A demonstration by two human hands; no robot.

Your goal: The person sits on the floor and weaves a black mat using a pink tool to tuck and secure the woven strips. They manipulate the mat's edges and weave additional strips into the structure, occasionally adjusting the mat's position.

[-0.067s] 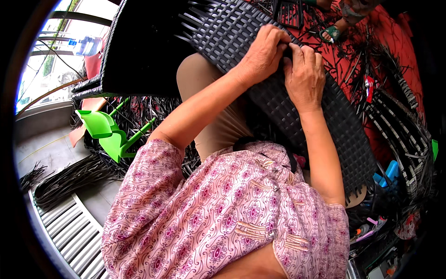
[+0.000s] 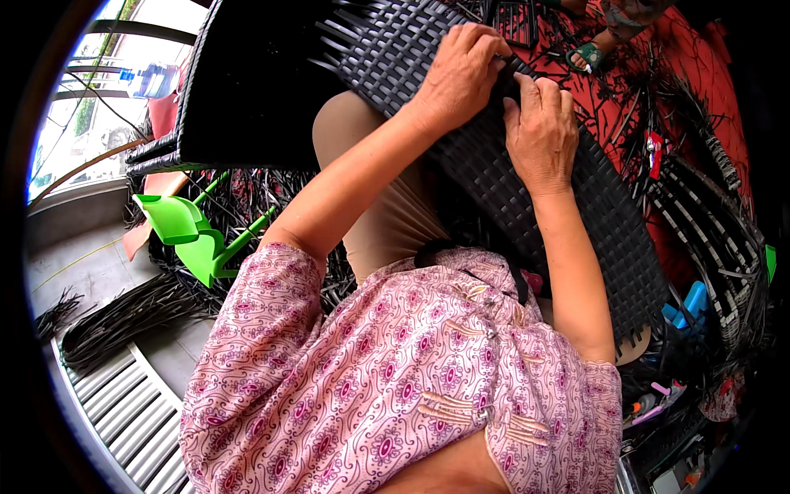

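Note:
A long black woven panel (image 2: pixel 613 239) of flat plastic strips lies slanted from the upper middle to the lower right, with loose strip ends (image 2: pixel 329 45) sticking out at its far left. Both hands work at its far edge. My left hand (image 2: pixel 462 78) is closed there, its fingers bent and pressed together; any single strip in them is hidden. Beside it, a small gap away, my right hand (image 2: pixel 543 136) curls its fingers over the same edge, thumb toward the panel's face. My trousered knee (image 2: pixel 350 123) is next to the panel.
At left stand a black woven furniture piece (image 2: pixel 255 90), a green plastic scoop-like thing (image 2: pixel 197 239) and a bundle of black strips (image 2: pixel 123 321). A white slatted rack (image 2: pixel 123 412) is lower left. Strips litter the red floor covering (image 2: pixel 691 58), near another person's sandalled foot (image 2: pixel 586 58).
My left hand has shifted a little up and left, so the gap between the two hands is wider. The right hand has barely moved.

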